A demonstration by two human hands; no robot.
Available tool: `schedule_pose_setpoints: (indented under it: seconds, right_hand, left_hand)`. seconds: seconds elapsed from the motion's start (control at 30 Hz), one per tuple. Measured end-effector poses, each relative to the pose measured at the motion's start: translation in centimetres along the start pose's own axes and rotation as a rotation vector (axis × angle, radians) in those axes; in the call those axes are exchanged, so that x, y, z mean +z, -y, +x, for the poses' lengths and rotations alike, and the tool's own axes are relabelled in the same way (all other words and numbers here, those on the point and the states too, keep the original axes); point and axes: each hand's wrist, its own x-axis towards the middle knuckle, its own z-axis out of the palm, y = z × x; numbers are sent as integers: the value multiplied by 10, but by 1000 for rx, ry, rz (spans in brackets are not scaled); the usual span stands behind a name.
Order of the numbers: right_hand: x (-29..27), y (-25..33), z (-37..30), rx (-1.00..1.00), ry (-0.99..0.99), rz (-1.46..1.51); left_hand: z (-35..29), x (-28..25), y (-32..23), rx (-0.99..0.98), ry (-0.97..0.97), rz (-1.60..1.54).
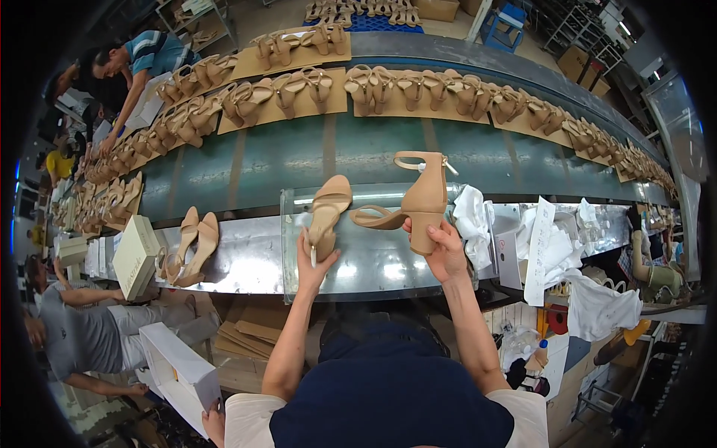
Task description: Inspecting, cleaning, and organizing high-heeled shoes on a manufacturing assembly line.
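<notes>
My left hand (315, 270) is closed round the heel end of a tan high-heeled sandal (330, 203), whose toe points away from me with the insole facing up. In my right hand (448, 256) is a second tan sandal (427, 188), gripped by its block heel. This one is raised and turned sideways, its toe to the left and its ankle strap with buckle on top. Both are over a glass-topped panel (373, 280) on the metal bench. A pair of similar sandals (196, 250) stands to the left.
Beyond the bench runs a green conveyor belt (299, 160) with rows of tan sandals on cardboard sheets. A pale shoebox (136, 257) stands at the left. White paper and cloths (553, 250) lie to the right. Co-workers are at the left; one holds an open white box (179, 373).
</notes>
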Motion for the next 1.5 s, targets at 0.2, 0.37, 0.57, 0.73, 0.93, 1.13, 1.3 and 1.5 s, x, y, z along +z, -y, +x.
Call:
schedule_pose_setpoints:
  seconds: [0.2, 0.37, 0.57, 0.73, 0.93, 1.13, 1.3, 1.5]
  right_hand:
    - [-16, -7, -6, 15, -79, 48]
    - [-1, -10, -20, 2, -110, -51]
    - [23, -11, -34, 68, -6, -221]
    - [24, -15, -49, 118, 214, -72]
    - [-80, 3, -30, -76, -297, -765]
    - [-246, 19, 15, -35, -682, -2050]
    - [-255, 16, 43, 35, -602, -2333]
    - [-288, 21, 43, 41, -613, -2383]
  left_hand:
    - [-35, -59, 24, -168, 108, 283]
    - [-44, -77, -101, 84, -32, 615]
    - [-35, 18, -167, 411, 482, 484]
    - [-22, 70, -128, 152, 742, 202]
    - [-20, 76, -101, -209, 699, -214]
    - [-24, 98, -121, -310, 695, -37]
    - [-31, 89, -127, -302, 698, -12]
    - [-35, 73, -125, -180, 643, 221]
